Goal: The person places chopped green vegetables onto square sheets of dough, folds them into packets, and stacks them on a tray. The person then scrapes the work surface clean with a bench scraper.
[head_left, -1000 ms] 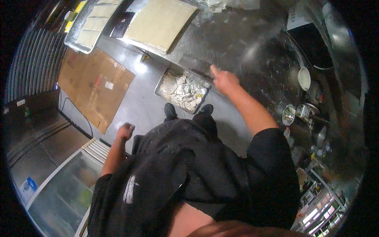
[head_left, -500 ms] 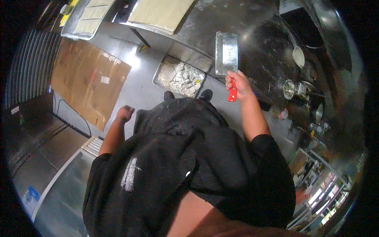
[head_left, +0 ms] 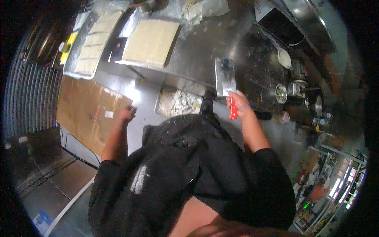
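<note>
My right hand (head_left: 239,104) is closed round the red handle of a cleaver (head_left: 225,77). Its broad rectangular metal blade points away from me, at the near edge of the dark worktop (head_left: 205,51). My left hand (head_left: 127,113) hangs over the cardboard's right edge, holding nothing, fingers loosely apart. Past it, a square pale slab, apparently dough (head_left: 152,42), lies on a board at the worktop's near edge. To its left, long pale strips (head_left: 96,43) lie in a metal tray (head_left: 90,76).
Flattened cardboard (head_left: 89,108) lies on the left. Below the worktop sits a bin (head_left: 158,107) of whitish scraps. At the right are a white bowl (head_left: 284,59), a container with food pieces (head_left: 280,94) and a dark box (head_left: 276,25). A shelf rack (head_left: 316,189) stands lower right.
The view has shifted, showing more of the worktop, slab and tray. One foot has stepped forward beside the bin. The cleaver stays in my right hand; my left hand now overlaps the cardboard's edge.
</note>
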The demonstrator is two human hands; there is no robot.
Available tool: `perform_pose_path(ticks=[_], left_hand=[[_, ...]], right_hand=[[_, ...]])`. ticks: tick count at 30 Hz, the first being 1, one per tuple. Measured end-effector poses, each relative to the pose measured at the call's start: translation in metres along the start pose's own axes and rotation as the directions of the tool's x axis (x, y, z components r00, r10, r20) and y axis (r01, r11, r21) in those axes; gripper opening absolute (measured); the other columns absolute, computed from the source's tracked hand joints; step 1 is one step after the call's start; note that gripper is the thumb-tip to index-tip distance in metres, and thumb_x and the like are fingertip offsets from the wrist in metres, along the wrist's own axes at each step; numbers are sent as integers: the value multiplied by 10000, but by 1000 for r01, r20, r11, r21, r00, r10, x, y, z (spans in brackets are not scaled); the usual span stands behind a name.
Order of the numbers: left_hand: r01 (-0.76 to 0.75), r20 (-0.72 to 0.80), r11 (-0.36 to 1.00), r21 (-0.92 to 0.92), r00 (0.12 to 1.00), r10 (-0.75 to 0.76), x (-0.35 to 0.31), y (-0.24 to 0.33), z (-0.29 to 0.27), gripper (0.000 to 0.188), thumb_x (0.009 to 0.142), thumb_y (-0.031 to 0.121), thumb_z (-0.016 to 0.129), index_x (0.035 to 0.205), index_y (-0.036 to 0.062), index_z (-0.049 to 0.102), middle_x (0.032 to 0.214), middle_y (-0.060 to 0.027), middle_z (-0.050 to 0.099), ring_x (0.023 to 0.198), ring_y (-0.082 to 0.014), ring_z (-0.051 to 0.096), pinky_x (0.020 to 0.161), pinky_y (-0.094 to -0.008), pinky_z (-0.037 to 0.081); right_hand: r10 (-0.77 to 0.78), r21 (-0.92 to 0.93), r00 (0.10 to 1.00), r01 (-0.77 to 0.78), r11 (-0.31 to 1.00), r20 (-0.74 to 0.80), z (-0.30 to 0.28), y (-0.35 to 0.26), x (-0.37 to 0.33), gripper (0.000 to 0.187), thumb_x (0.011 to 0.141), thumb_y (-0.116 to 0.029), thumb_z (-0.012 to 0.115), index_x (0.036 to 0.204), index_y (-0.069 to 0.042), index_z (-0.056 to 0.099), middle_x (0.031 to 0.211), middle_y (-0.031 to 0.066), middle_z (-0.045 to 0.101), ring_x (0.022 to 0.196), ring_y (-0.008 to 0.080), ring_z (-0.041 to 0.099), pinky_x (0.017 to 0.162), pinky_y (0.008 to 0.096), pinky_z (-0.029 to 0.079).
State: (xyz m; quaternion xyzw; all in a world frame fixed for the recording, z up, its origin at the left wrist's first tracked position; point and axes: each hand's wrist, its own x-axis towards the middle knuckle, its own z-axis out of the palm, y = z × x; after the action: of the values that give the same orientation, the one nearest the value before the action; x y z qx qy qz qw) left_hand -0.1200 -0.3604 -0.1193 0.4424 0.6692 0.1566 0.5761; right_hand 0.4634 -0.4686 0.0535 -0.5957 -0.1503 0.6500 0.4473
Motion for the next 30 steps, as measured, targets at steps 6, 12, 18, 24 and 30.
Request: perform_pose_path(ticks=[6,12,18,24,30], left_hand=[[-402,75,825,398,910,407,38,261,120,358,908,334,676,1071,16,689,993,-167,721,939,-311,688,850,-390,528],[-383,-8,685,620,870,493,115,417,216,565,761,379,806,1132,-6,621,1131,-222,673,1075,-380,638,912,-421,507],[-291,-95,686,667,880,465,226,469,251,1027,715,586,800,1396,-86,426,1345,-285,552,1264,-385,545,1061,-411,436],[-151,-293,685,713,823,486,336,499,241,915,736,525,813,1335,-86,489,1200,-271,649,1155,-363,617,957,-406,502],[-193,-32,981,35,980,194,381,509,248,562,835,449,754,1005,-82,688,843,-166,711,644,-271,670,564,-368,546]], right_hand=[[59,29,990,-56,998,-131,-58,-36,62,159,945,-216,627,927,-116,505,714,34,556,579,148,538,525,336,474],[33,-130,989,-52,990,-144,-105,-77,138,158,932,-209,623,898,-80,538,661,53,580,502,153,550,463,319,479],[127,-231,990,-137,963,-61,-136,-98,183,167,951,-206,603,1014,-54,576,707,48,576,534,140,540,511,310,481],[-83,-485,996,83,871,22,-153,-72,204,186,945,-211,602,1014,-41,571,703,48,590,557,143,560,515,319,483],[89,-285,996,-82,955,14,-147,-83,192,205,932,-239,596,959,-39,560,721,61,594,560,139,560,512,312,477]])
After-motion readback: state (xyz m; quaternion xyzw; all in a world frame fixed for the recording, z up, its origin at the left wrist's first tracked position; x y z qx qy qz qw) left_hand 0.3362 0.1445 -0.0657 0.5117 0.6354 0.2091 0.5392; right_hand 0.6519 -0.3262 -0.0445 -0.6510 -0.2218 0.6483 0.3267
